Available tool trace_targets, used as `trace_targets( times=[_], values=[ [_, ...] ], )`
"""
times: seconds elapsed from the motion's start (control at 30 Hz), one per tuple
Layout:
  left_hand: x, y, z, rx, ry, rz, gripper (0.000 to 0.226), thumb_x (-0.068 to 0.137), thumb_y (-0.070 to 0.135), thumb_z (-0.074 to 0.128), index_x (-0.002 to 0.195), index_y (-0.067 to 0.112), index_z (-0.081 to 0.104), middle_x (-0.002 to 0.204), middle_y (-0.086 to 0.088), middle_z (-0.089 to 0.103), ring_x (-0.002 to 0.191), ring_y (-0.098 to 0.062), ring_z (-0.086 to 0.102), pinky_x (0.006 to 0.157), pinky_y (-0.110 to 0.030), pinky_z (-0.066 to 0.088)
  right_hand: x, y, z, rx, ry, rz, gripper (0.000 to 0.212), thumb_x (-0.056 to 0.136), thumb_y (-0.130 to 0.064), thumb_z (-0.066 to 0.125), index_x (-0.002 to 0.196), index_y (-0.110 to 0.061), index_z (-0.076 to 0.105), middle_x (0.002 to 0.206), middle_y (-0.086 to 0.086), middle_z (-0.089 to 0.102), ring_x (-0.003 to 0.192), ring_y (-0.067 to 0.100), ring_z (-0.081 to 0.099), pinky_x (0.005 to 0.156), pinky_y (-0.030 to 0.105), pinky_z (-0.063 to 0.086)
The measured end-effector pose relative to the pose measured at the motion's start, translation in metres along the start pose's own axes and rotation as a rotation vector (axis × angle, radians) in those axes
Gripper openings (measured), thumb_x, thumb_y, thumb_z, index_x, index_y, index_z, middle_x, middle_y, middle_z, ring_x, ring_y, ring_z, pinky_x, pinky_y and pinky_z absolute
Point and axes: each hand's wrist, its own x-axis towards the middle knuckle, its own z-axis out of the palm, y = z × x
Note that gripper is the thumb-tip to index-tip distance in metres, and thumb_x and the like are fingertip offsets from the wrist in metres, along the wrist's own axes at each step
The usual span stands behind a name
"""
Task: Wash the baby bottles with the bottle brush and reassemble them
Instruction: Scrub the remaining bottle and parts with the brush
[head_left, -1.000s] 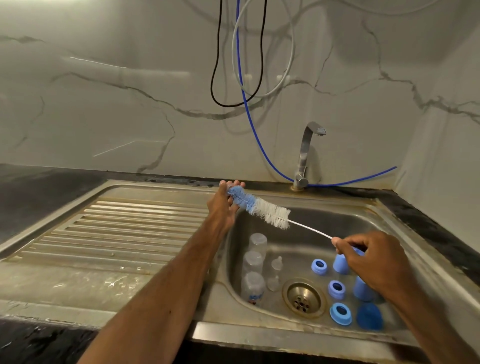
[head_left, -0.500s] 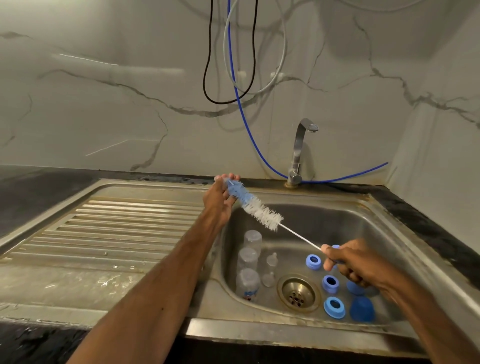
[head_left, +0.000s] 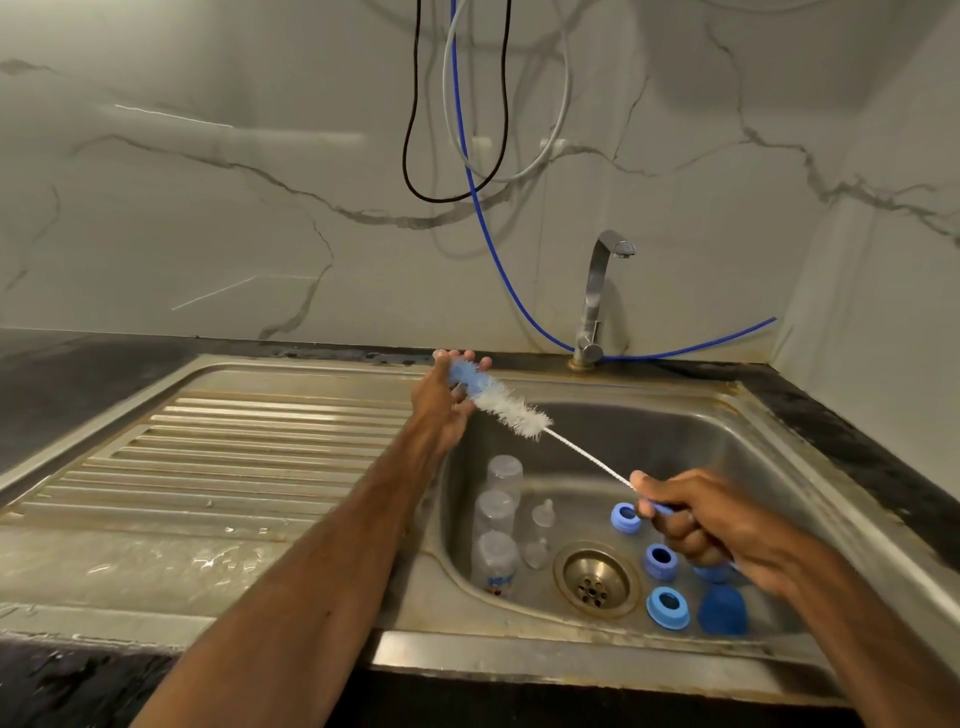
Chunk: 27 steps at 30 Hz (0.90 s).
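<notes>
The right hand curls tight round the blue handle of the bottle brush, held slanting above the sink; the left hand loosely closes its fingers round the brush's blue tip; in the basin lie three clear bottles, two teats, three blue rings and a blue cap.

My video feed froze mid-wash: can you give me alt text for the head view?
Two bare hands hold a bottle brush above a steel sink: the right hand grips its handle, the left hand holds its blue tip. Three clear bottles, two teats, blue rings and caps sit apart in it.
</notes>
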Motion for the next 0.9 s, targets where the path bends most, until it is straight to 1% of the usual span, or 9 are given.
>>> trace_targets(
  times=[0.07,0.17,0.23,0.33,0.43,0.53,0.63,0.77,0.9],
  values=[
    [0.001,0.002,0.002,-0.028,0.017,0.010,0.045,0.105,0.036,0.053,0.139,0.006,0.052,0.137,-0.017,0.062,0.116,-0.033,0.069,0.096,-0.052,0.057,0.002,0.004,0.000,-0.063,0.012,-0.058,0.040,0.096,-0.039,0.063,0.076,-0.005,0.069,0.052,0.003,0.042,0.040,0.008,0.031,0.038,0.018,0.024],
    [0.005,0.005,-0.001,0.001,0.084,0.085,0.029,0.104,0.029,0.057,0.122,0.006,0.062,0.127,-0.017,0.068,0.107,-0.033,0.073,0.089,-0.052,0.061,0.006,0.011,0.002,-0.198,0.243,-0.336,0.016,0.082,-0.023,0.082,0.085,-0.010,0.074,0.063,0.004,0.069,0.049,0.013,0.060,0.045,0.015,0.044],
    [0.004,0.006,-0.003,-0.007,0.102,0.084,0.022,0.104,0.026,0.058,0.117,0.009,0.063,0.127,-0.015,0.069,0.108,-0.033,0.073,0.094,-0.055,0.058,0.010,0.014,-0.002,-0.266,0.388,-0.476,0.010,0.080,-0.012,0.084,0.083,-0.014,0.075,0.070,0.001,0.076,0.061,0.012,0.071,0.056,0.015,0.052],
    [0.001,0.005,-0.009,0.007,0.006,0.039,0.026,0.107,0.031,0.049,0.120,0.011,0.060,0.133,-0.011,0.066,0.114,-0.031,0.069,0.100,-0.050,0.055,0.010,0.013,-0.003,-0.362,0.427,-0.555,0.014,0.089,-0.012,0.074,0.076,-0.017,0.076,0.062,-0.002,0.072,0.058,0.008,0.068,0.062,0.018,0.051],
    [-0.006,0.013,-0.010,-0.001,-0.081,-0.042,0.047,0.111,0.038,0.036,0.099,0.013,0.074,0.094,-0.006,0.076,0.086,-0.021,0.074,0.078,-0.035,0.061,0.009,0.010,-0.001,-0.240,0.242,-0.404,0.033,0.101,-0.023,0.059,0.076,-0.009,0.074,0.047,-0.002,0.050,0.041,0.007,0.045,0.048,0.014,0.039],
    [-0.002,0.019,-0.006,-0.092,0.034,-0.050,0.040,0.107,0.038,0.049,0.126,0.007,0.064,0.117,-0.014,0.071,0.110,-0.030,0.068,0.088,-0.043,0.059,0.009,0.010,-0.001,-0.106,0.038,-0.208,0.044,0.104,-0.034,0.051,0.084,-0.001,0.072,0.048,0.000,0.040,0.042,0.009,0.030,0.043,0.021,0.026],
    [0.003,0.016,-0.006,-0.083,0.067,-0.016,0.041,0.106,0.035,0.052,0.136,0.007,0.058,0.130,-0.015,0.065,0.122,-0.032,0.064,0.100,-0.046,0.055,0.010,0.012,0.001,-0.181,0.155,-0.314,0.024,0.092,-0.029,0.073,0.087,-0.006,0.073,0.054,0.002,0.063,0.044,0.009,0.052,0.044,0.017,0.039],
    [0.004,0.013,-0.009,-0.069,0.028,-0.018,0.035,0.106,0.040,0.048,0.118,0.010,0.061,0.119,-0.012,0.064,0.105,-0.026,0.067,0.078,-0.037,0.062,0.014,0.016,-0.005,-0.235,0.342,-0.476,0.005,0.085,-0.008,0.079,0.085,-0.011,0.076,0.069,0.002,0.075,0.064,0.014,0.072,0.060,0.019,0.051],
    [0.008,0.008,-0.010,0.010,0.004,0.021,0.053,0.107,0.046,0.042,0.146,0.011,0.050,0.144,-0.011,0.057,0.129,-0.031,0.058,0.094,-0.044,0.056,0.014,0.015,-0.001,-0.234,0.258,-0.392,0.034,0.103,-0.020,0.056,0.077,-0.007,0.074,0.045,-0.003,0.051,0.042,0.006,0.047,0.048,0.015,0.040]
  ],
)
